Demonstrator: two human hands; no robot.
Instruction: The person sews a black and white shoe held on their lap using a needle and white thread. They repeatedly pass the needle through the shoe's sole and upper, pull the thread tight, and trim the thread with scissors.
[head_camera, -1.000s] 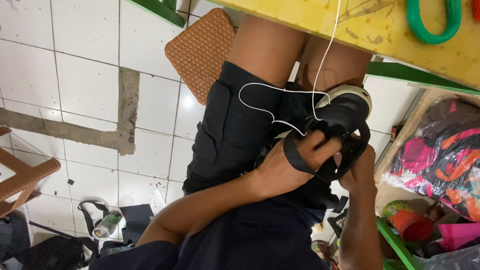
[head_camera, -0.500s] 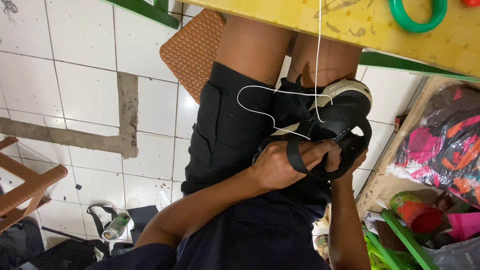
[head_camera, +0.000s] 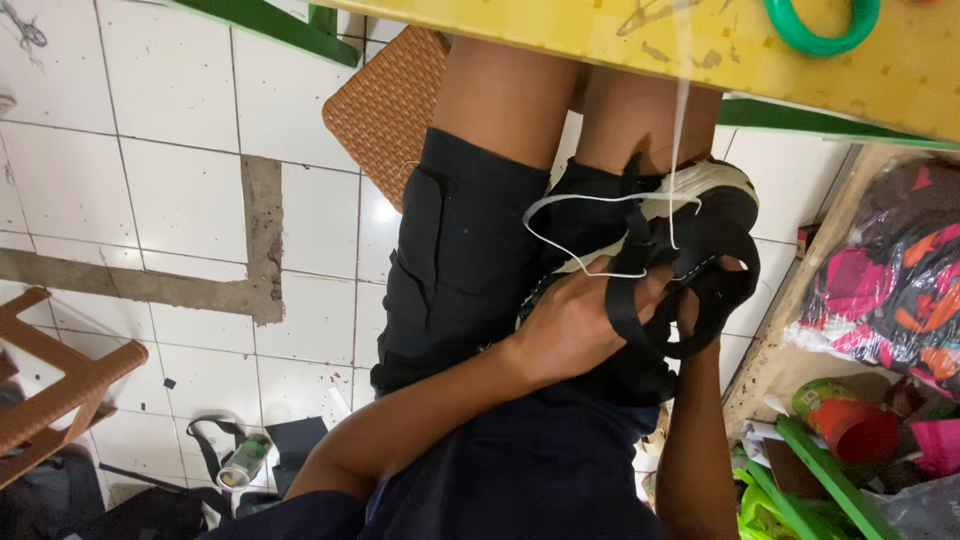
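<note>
One black sandal (head_camera: 700, 240) with a pale sole sits in the person's lap, just under the yellow table (head_camera: 720, 50). The left hand (head_camera: 580, 320) has its fingers clamped on one black strap (head_camera: 625, 310). The right hand (head_camera: 715, 290) is mostly hidden behind the sandal; its fingers seem curled into the strap loop, though I cannot tell for sure. One white thread (head_camera: 590, 205) loops across the sandal. One green ring (head_camera: 820, 25) lies on the table.
</note>
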